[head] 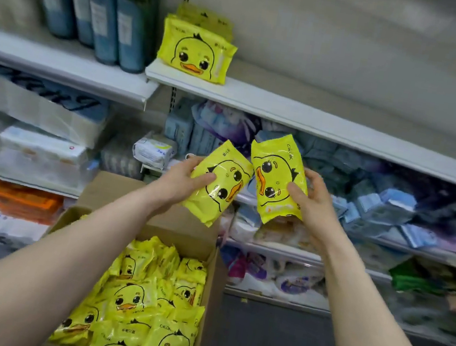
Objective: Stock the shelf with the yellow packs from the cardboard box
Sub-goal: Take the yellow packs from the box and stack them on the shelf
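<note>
View from a head-worn camera, looking down at a shop aisle. Two bare arms reach forward above an open cardboard box (114, 193) that stands on the floor, with many yellow packs (144, 304) still inside it. The left hand (186, 179) grips one yellow pack (219, 183), thumb across its front and fingers curled behind. The right hand (311, 200) grips a second pack (275, 178) the same way. The two packs are held side by side in the air below the white shelf (306, 110). A few stocked packs (197, 53) already stand at the shelf's left end, beside blue bottles (111, 17). The step appears to be carrying; next, both packs likely need turning upright and setting down next to the stocked ones. Each pack shows a cartoon duck face; the small letters may read "OKOK", and the rest is illegible.
</note>
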Demonstrator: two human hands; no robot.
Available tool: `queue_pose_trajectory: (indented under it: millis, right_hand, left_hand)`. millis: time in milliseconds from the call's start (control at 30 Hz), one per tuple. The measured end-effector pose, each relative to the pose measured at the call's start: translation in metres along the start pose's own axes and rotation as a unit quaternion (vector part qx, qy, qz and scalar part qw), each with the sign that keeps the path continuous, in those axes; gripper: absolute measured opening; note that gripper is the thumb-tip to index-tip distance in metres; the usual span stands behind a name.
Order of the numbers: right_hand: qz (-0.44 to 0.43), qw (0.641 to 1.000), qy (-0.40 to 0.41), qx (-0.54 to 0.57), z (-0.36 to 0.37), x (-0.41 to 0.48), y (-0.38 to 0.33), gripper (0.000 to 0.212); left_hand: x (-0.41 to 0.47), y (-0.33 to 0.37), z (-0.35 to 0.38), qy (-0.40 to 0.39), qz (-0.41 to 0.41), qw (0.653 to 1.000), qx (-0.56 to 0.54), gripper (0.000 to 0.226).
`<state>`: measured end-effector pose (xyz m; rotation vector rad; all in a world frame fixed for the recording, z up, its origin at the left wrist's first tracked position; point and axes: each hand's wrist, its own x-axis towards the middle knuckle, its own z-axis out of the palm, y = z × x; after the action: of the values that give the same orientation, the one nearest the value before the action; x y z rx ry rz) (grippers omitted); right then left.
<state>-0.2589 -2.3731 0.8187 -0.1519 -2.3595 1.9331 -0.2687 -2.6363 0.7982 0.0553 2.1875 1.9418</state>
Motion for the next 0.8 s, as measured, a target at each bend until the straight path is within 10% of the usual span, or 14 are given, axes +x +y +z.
queue_pose_trajectory:
  millis: [300,800]
  right_hand:
    - [-0.069,0.995,-0.066,-0.032,-0.104,0.076,-0.058,0.030]
    - [-0.113,0.986,-0.094,-0.073,-0.159,0.220,-0.096,0.024]
  left_hand:
    - [0.061,0.098,0.062,0.066,0.059,0.990,0.113,0.023]
    - [0.164,0.207,0.064,0.205,0.110,0.875,0.425,0.040]
